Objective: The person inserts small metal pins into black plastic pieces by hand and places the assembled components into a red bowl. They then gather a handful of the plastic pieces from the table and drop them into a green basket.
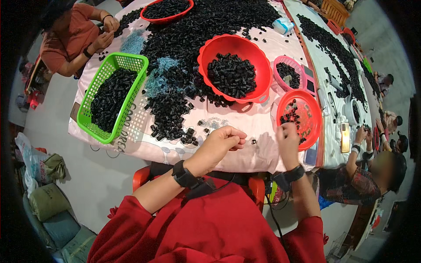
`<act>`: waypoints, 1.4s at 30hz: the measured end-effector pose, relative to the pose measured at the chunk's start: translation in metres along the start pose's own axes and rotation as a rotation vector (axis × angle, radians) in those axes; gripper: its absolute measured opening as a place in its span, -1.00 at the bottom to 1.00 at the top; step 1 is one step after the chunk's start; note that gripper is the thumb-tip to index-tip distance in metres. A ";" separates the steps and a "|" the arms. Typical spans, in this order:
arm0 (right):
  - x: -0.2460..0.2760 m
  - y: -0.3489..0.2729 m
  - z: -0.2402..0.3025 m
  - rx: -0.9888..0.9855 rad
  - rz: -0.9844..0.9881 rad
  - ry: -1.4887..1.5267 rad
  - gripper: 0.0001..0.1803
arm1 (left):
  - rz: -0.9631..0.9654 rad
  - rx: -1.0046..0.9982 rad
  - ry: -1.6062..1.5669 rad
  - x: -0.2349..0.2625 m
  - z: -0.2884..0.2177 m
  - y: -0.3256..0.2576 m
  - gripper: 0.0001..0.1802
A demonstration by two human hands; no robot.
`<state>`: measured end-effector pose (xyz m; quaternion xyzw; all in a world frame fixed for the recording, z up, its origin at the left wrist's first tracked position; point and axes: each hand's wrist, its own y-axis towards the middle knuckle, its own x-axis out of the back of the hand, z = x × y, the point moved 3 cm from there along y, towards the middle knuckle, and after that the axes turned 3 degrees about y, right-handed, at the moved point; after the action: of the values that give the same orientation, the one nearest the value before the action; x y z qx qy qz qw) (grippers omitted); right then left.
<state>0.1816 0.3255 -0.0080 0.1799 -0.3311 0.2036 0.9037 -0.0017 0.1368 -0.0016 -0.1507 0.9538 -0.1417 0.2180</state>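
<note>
My left hand (222,142) is over the near edge of the pink-covered table, its fingertips pinched together; whatever lies between them is too small to make out. Just right of those fingers, a small dark piece (254,141) rests on the cloth. My right hand (288,139) is curled at the near left rim of a shallow red plate (316,124), slightly blurred, and its fingertips are hidden. Small black cylindrical parts (289,115) lie scattered in that plate. Beyond my left hand are some tiny clear springs (213,122) and a loose spread of black parts (169,120).
A green basket (83,118) of black parts stands left, a red basin (258,48) of them centre, and a pink basket (280,60) right. Clear-blue bits (164,72) lie in the heap. A phone (345,138) lies right. Other people work at far left and right.
</note>
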 end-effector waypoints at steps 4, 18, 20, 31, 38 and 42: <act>0.040 0.050 -0.043 0.111 -0.104 -0.134 -0.83 | -0.001 0.015 0.005 -0.002 0.002 0.002 -0.76; 0.015 0.057 -0.013 0.645 -0.218 -0.684 -0.87 | 0.082 0.079 0.186 0.003 0.009 -0.004 -0.74; 0.009 0.052 -0.015 0.456 -0.150 -0.636 -0.88 | 0.093 0.078 0.242 0.005 0.017 -0.004 -0.76; -0.043 -0.042 0.047 0.457 0.534 -0.195 -0.79 | 0.142 -0.010 0.141 0.003 0.022 -0.005 -0.75; -0.016 -0.013 0.026 0.310 0.338 -0.147 -0.92 | 0.137 0.003 0.221 0.003 0.015 -0.014 -0.73; 0.025 0.025 -0.003 0.292 0.000 -0.348 -0.92 | 0.102 -0.008 0.185 0.004 0.016 -0.014 -0.72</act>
<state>0.1889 0.3542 0.0114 0.3414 -0.4487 0.2152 0.7974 0.0050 0.1195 -0.0124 -0.0893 0.9768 -0.1401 0.1352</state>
